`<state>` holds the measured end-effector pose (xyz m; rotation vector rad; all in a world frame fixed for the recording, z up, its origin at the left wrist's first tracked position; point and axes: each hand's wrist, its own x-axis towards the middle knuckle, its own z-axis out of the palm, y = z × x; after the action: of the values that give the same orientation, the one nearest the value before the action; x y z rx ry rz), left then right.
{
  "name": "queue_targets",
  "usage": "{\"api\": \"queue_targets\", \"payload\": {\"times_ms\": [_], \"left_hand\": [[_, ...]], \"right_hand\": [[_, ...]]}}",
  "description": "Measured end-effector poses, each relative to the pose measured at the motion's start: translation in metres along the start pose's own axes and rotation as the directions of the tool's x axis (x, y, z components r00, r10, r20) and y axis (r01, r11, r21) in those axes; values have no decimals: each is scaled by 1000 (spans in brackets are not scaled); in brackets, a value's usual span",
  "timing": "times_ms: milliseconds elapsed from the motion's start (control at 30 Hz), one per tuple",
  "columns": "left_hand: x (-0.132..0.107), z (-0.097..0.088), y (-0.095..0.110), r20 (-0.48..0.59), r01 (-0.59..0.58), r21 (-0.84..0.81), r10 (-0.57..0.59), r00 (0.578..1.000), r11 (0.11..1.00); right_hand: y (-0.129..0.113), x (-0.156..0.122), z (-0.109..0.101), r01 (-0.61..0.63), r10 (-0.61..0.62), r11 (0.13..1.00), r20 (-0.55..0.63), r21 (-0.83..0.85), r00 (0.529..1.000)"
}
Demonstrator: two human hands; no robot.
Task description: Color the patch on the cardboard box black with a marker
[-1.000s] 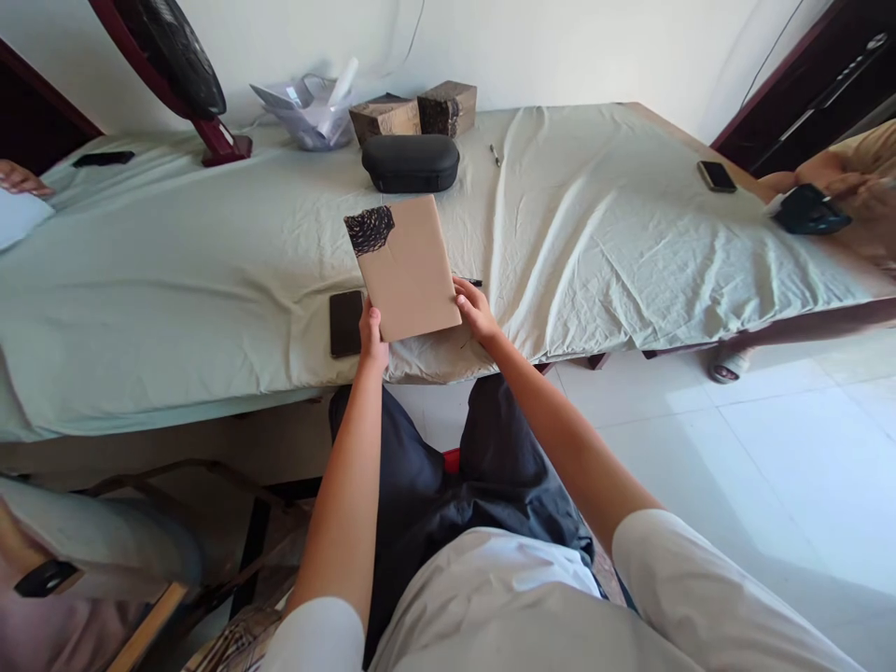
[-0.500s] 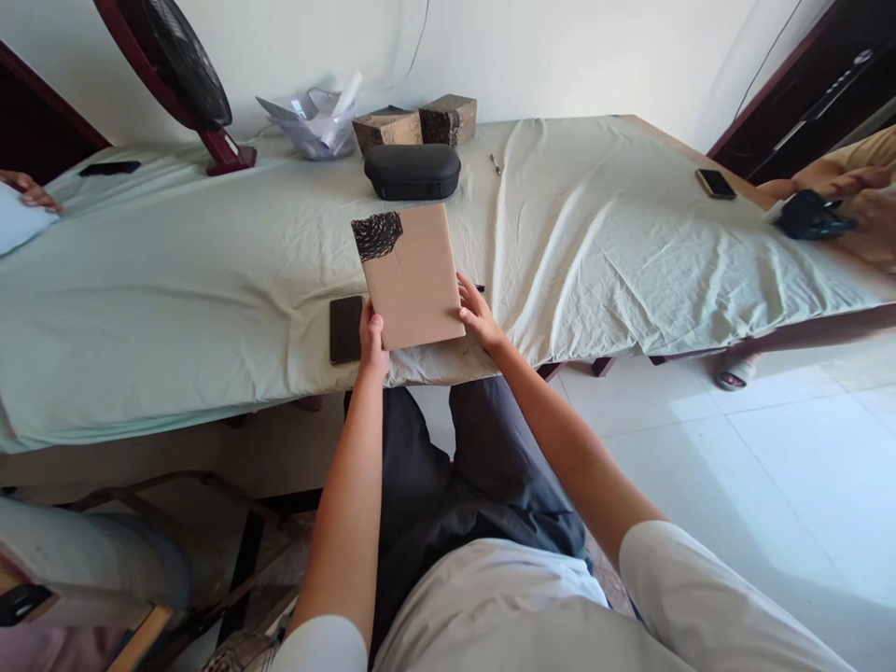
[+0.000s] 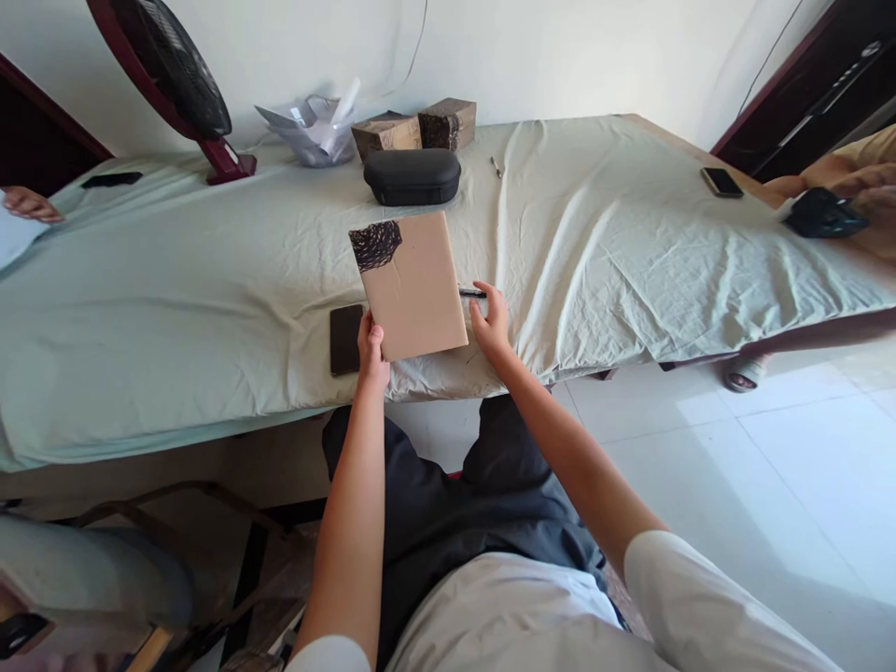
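The left hand (image 3: 373, 350) pinched a box (image 3: 416, 299) in its grip by the lower left corner, over the tabletop (image 3: 231, 280), while the right hand (image 3: 492, 322), off the box, had its grip spread just beside a pen (image 3: 472, 293). Beyond sat a closed case (image 3: 412, 177), contents hidden, two cartons (image 3: 448, 123) and a clear tub (image 3: 318, 145), a white strip poking out among things too unclear to name.

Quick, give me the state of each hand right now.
Left hand: closed on the left edge of the brown cardboard.
Right hand: open, off the cardboard, at the black pen; contact unclear.
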<state>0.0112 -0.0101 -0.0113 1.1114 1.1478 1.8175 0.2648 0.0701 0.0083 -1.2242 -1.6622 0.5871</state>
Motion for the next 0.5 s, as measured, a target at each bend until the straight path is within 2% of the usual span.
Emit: {"api": "queue_targets", "payload": {"times_ms": [33, 133, 200, 333, 500], "left_hand": [[0, 0, 0, 3, 1, -1, -1, 1000, 1000], [0, -1, 2, 9, -2, -6, 2, 1000, 1000], [-1, 0, 2, 11, -4, -9, 4, 1000, 1000], [-3, 2, 3, 4, -5, -34, 5, 1000, 999], [-5, 4, 5, -20, 16, -88, -18, 1000, 996]], "right_hand": [[-1, 4, -1, -2, 4, 993, 17, -114, 1000], [-7, 23, -5, 46, 63, 899, 232, -435, 971], [-14, 36, -5, 96, 112, 834, 338, -543, 934], [-27, 51, 6, 157, 91, 802, 379, -576, 921], [-32, 46, 15, 159, 102, 787, 381, -596, 919]]}}
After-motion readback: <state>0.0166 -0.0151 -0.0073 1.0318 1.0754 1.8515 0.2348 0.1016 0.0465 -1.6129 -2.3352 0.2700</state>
